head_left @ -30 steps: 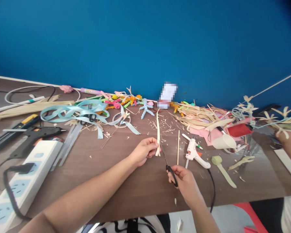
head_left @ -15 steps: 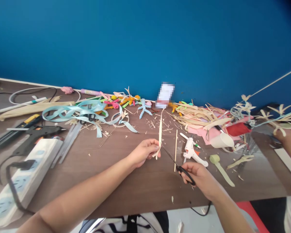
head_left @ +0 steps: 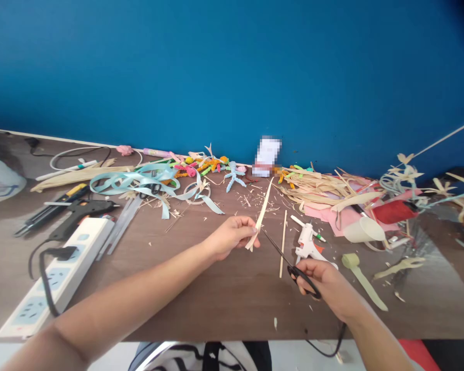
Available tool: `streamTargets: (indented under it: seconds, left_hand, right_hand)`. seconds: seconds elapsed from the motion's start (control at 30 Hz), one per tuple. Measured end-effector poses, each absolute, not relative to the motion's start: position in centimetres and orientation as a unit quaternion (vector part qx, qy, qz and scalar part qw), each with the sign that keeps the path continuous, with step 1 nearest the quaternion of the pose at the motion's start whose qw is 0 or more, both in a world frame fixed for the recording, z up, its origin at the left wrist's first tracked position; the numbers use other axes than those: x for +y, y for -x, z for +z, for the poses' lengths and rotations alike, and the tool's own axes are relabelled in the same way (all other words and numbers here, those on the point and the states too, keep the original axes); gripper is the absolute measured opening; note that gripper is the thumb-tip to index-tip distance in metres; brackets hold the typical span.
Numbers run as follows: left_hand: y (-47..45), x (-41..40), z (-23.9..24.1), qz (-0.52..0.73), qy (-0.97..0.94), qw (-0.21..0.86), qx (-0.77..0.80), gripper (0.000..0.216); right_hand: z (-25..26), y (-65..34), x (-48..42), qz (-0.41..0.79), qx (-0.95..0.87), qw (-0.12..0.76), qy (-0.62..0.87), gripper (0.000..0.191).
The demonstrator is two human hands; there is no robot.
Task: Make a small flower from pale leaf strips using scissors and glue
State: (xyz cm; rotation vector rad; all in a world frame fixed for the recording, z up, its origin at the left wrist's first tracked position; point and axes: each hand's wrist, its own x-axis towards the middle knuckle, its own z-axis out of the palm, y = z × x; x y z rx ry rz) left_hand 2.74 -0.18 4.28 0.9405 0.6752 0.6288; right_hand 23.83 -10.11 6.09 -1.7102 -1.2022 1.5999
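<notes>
Left hand (head_left: pixel 235 237) pinching pale strip (head_left: pixel 263 208), right hand (head_left: pixel 320 283) gripping black-handled scissors (head_left: pixel 307 283), both above worktop (head_left: pixel 201 314), blades beside strip.

Desk (head_left: pixel 201 309): dark brown wood-grain top, cluttered. Ref = white glue gun (head_left: pixel 306 241), lying on it. Just left of ref: thin wooden stick (head_left: pixel 283 245). Right, slightly nearer: pale green ribbon roll (head_left: pixel 363 283), partly unrolled. Behind ref: pile of straw-coloured strips (head_left: pixel 320 184), pink sheet (head_left: pixel 325 215) partly under it. Behind-left: loose scraps (head_left: pixel 248 201), then light-blue fuzzy piece (head_left: pixel 235 178). Well left: clear glue sticks (head_left: pixel 123 226), white power strip (head_left: pixel 75 270), black glue gun (head_left: pixel 79 216). Left and farther back: tangled light-blue ribbon (head_left: pixel 127 178). Farthest left: white container (head_left: pixel 2 178), cut off by view edge.
</notes>
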Motion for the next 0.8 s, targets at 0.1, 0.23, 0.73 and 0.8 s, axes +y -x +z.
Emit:
streamTargets:
  seconds: [0.1, 0.23, 0.73, 0.8]
  left_hand:
    - [-2.6, 0.3, 5.1, 0.277, -0.462, 0.779, 0.321, 0.013]
    - [-2.6, 0.7, 6.1, 0.258, -0.491, 0.759, 0.34, 0.011]
    - [-1.8, 1.3, 7.6, 0.154, -0.629, 0.677, 0.349, 0.014]
    - [-1.6, 1.6, 7.6, 0.134, -0.649, 0.666, 0.342, 0.013]
  right_hand:
    - [6.3, -24.3, -10.1, 0.59, -0.446, 0.248, 0.625, 0.019]
    - [6.8, -24.3, -10.4, 0.613, -0.443, 0.259, 0.601, 0.02]
    - [6.3, -24.1, -10.2, 0.628, -0.438, 0.241, 0.596, 0.018]
    - [6.5, -24.2, -9.9, 0.626, -0.447, 0.225, 0.599, 0.016]
